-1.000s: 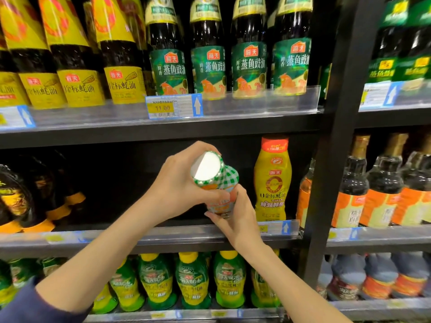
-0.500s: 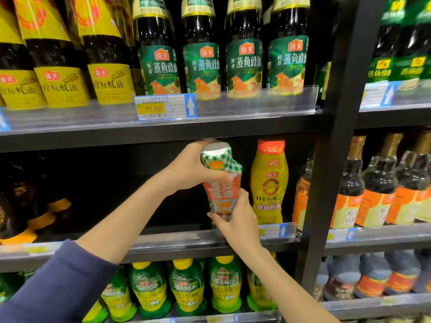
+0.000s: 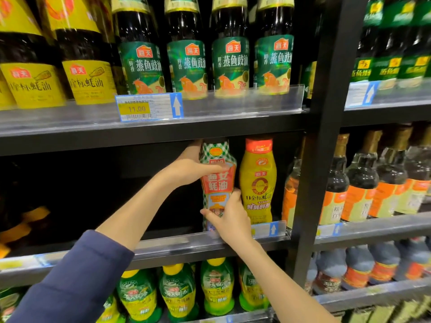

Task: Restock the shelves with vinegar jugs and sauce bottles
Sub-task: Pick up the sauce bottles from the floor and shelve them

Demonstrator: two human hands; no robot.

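My left hand gripped the shoulder of the green-checked plastic sauce bottle with a red label, and my right hand curled round its lower part. It stood upright over the black middle shelf, just beside a yellow squeeze bottle — base probably down, though hidden.

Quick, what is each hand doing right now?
Left hand: grips the upper part of the green-checked oyster sauce bottle.
Right hand: grips the lower part of the same bottle.
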